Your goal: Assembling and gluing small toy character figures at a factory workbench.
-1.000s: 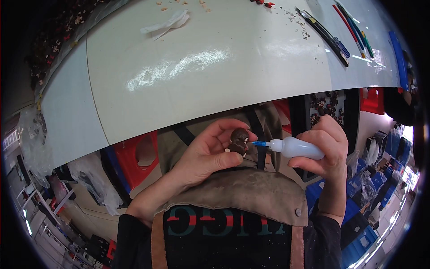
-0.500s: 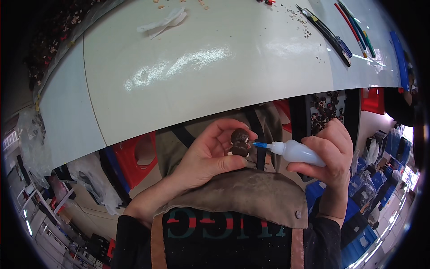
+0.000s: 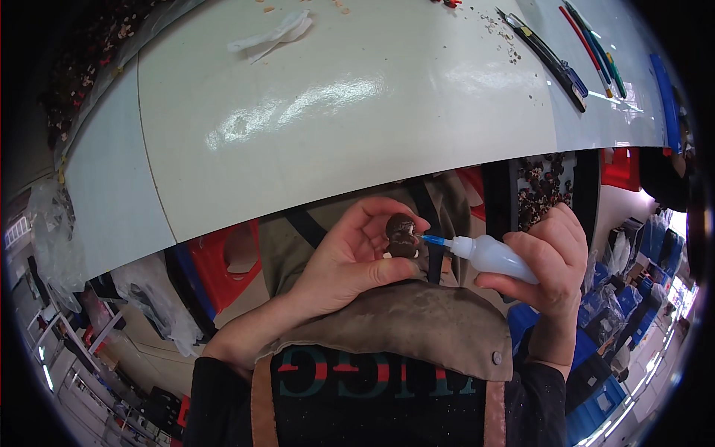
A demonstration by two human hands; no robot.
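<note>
Brown figurine (image 3: 403, 237) | gripped between left fingers (image 3: 366, 210) and thumb (image 3: 389, 273) | right fingers (image 3: 529, 247) wrapped round translucent bottle (image 3: 496, 258)

Hands at work below the near edge of a glossy white table (image 3: 328, 141). The left hand (image 3: 350, 257) holds a small dark-brown figurine (image 3: 402, 237) with pale parts between thumb and fingers. The right hand (image 3: 553, 253) grips a translucent squeeze bottle (image 3: 497, 258), whose blue nozzle (image 3: 436, 241) points leftward at the figurine; whether the tip touches is too small to tell. On the table lie a crumpled white tissue (image 3: 274, 36), a black cutter (image 3: 547, 63) and, farther right, slender brushes (image 3: 587, 48). Beyond the right hand, a dark-sided tray (image 3: 587, 186) contains many small dark, red and pale pieces (image 3: 541, 182). A brown apron (image 3: 402, 316) covers the person's front.
</note>
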